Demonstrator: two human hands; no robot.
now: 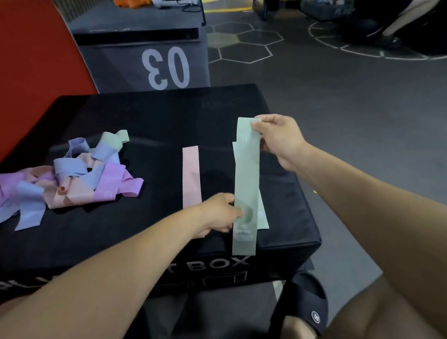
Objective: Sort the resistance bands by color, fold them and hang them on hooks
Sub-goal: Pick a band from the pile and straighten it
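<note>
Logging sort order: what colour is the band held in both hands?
Pale green band, head view.

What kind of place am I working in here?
Probably a gym or training studio: you work on a black padded jump box, another box numbered 03 stands behind it, and the floor carries painted hexagon drill markings.
</note>
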